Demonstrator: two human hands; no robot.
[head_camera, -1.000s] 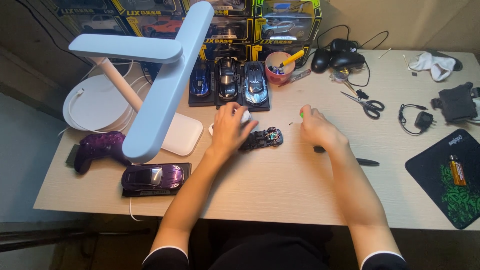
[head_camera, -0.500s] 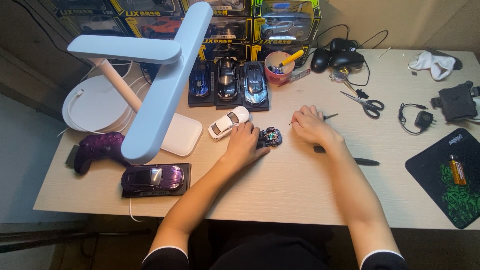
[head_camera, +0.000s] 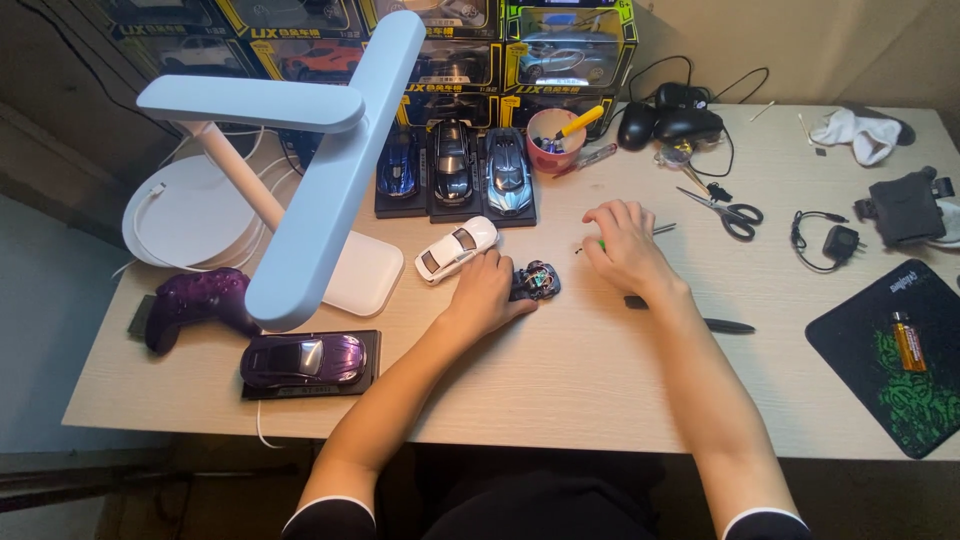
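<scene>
My left hand (head_camera: 486, 295) rests on the table and holds a small dark toy car chassis (head_camera: 538, 279) at its left end. A white toy car body (head_camera: 456, 248) lies just behind that hand, apart from it. My right hand (head_camera: 622, 245) hovers to the right of the chassis, fingers pinched on a thin screwdriver with a green grip (head_camera: 606, 241); its metal tip sticks out towards the right.
A big white desk lamp (head_camera: 300, 150) stands at left. Three model cars (head_camera: 452, 165) on stands and boxed cars sit at the back. A purple car (head_camera: 305, 358), purple controller (head_camera: 195, 300), pink cup (head_camera: 553, 138), scissors (head_camera: 725, 210), black pen (head_camera: 728, 325), mouse mat (head_camera: 895, 360) lie around.
My left hand let go of the white car body and slid down onto the dark chassis. My right hand moved up and left and picked up the screwdriver.
</scene>
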